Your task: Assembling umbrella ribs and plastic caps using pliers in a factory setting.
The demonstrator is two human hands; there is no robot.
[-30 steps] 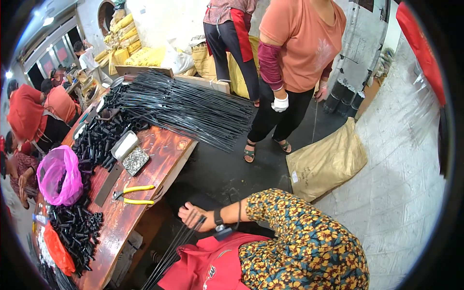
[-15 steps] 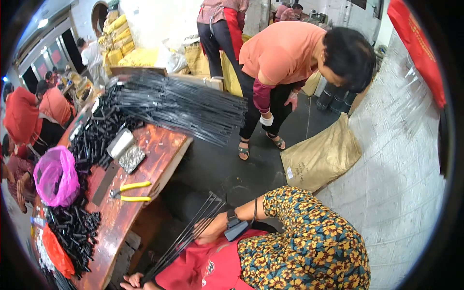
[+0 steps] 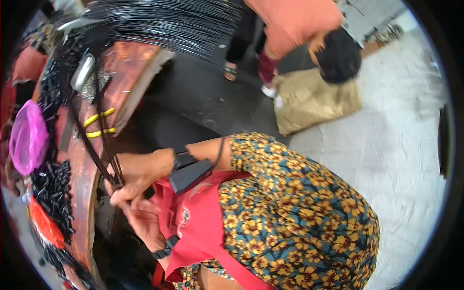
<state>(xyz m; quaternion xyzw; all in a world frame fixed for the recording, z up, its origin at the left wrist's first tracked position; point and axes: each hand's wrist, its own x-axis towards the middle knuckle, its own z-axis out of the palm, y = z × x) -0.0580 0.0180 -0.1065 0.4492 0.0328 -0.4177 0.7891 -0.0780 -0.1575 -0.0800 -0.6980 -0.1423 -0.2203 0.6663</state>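
Note:
My right hand (image 3: 137, 174) is closed round a bundle of thin black rods (image 3: 88, 140) beside the table edge. The rods rise from the fist and lean over the tabletop, their upper parts blurred; their lower ends hang below the hand. Just beneath, my left hand (image 3: 144, 223) has its fingers apart, with the fingertips close against the right fist. Whether they touch the rods I cannot tell. Behind the rods, pliers with yellow handles (image 3: 100, 132) lie on the reddish wooden table (image 3: 81, 186).
Small black tubular pieces (image 3: 57, 186) heap along the table beside a pink plastic bag (image 3: 29, 140) and an orange-red bag (image 3: 47, 224). Long black rods (image 3: 169, 24) stick out past the table's far end. A co-worker (image 3: 295, 24) bends over a tan sack (image 3: 316, 104) on the floor.
My right hand and the rods have swung left to the table edge. My left hand has moved up from the rods' lower ends. The co-worker has bent lower to the sack. My view has shifted.

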